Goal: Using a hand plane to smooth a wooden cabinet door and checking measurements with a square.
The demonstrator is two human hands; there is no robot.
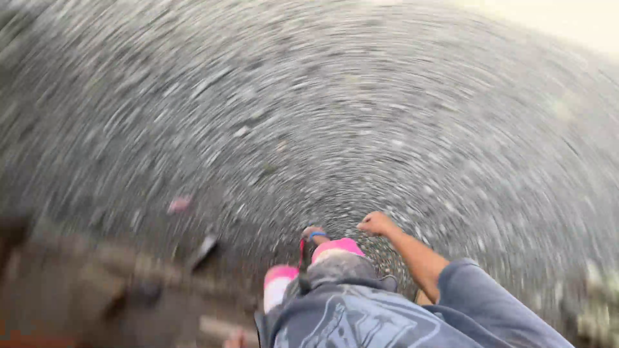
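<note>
grey gravel ground (322, 116) blurs below; right hand (376, 223) curled empty, left of the hands unseen.

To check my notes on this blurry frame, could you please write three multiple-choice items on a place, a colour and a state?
1. Where is the right hand?
A. over the gravel ground
B. in a pocket
C. on a table

2. What colour is the small scrap lying at left?
A. green
B. pink
C. yellow

3. How is the right hand?
A. spread flat
B. curled into a fist
C. gripping a bottle

Answers:
1. A, the bare arm reaches out above the gravel.
2. B, it shows pink against the grey.
3. B, the fingers are folded in, with nothing visible in them.
</note>
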